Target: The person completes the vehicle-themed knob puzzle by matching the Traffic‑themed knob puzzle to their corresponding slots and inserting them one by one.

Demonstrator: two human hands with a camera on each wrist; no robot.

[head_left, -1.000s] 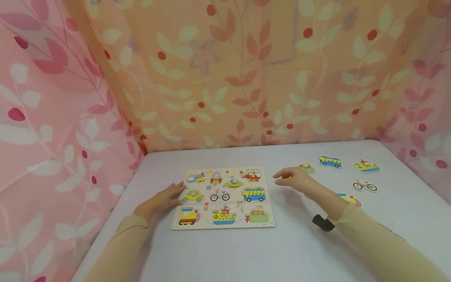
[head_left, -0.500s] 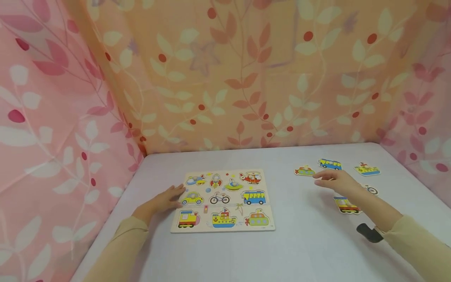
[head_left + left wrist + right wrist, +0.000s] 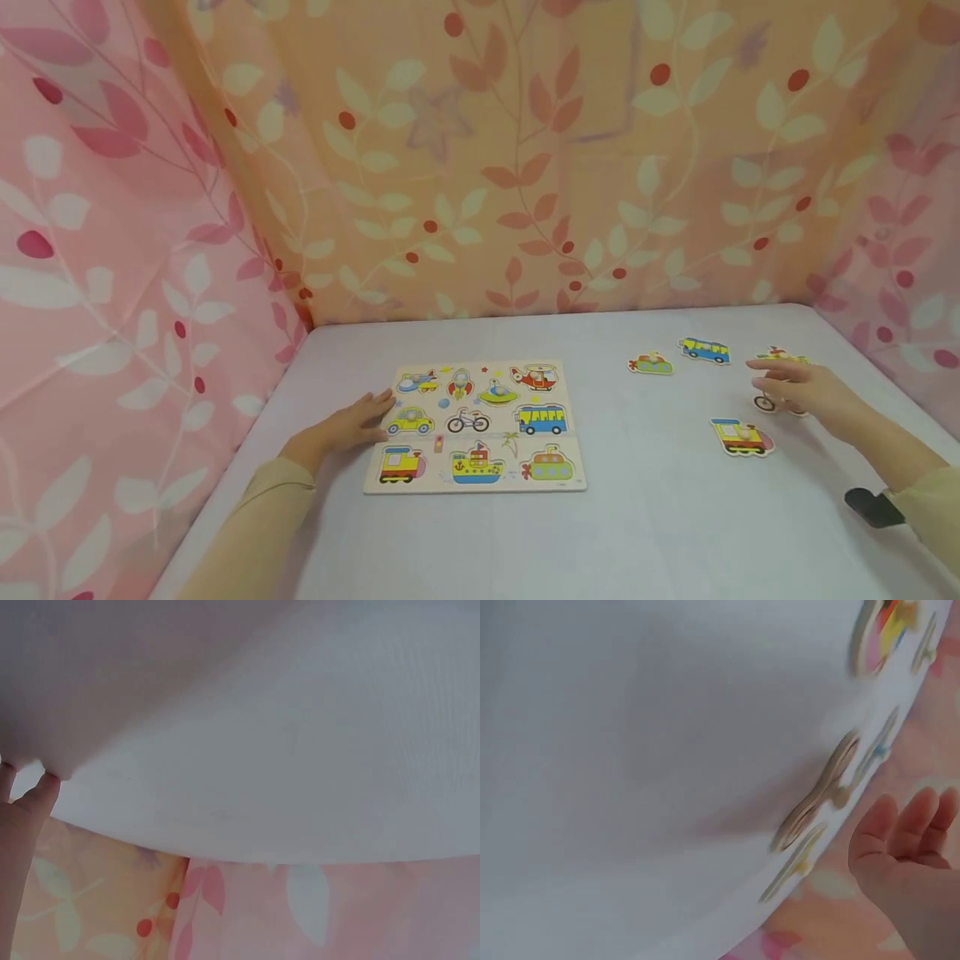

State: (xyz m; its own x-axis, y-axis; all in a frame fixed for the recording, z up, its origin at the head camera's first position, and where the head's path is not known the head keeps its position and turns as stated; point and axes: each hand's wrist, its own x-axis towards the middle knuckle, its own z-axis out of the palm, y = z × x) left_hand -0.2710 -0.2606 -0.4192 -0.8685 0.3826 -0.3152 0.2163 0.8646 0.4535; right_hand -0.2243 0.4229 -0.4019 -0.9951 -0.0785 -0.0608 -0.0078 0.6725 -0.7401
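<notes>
At the right of the head view, the right hand (image 3: pixel 825 396) hides much of the bicycle piece (image 3: pixel 765 403), leaving a dark wheel on a pale ground, and overlaps the lower ship piece (image 3: pixel 775 353); its fingers curve loosely around nothing. The right sleeve (image 3: pixel 930 517) is cut off by the frame. In the right wrist view, pieces look blurred, thin and knobbed. The left hand (image 3: pixel 352 425), fingers slightly spread, touches the left edge of the pale, brightly printed puzzle board (image 3: pixel 501 419), left of centre.
</notes>
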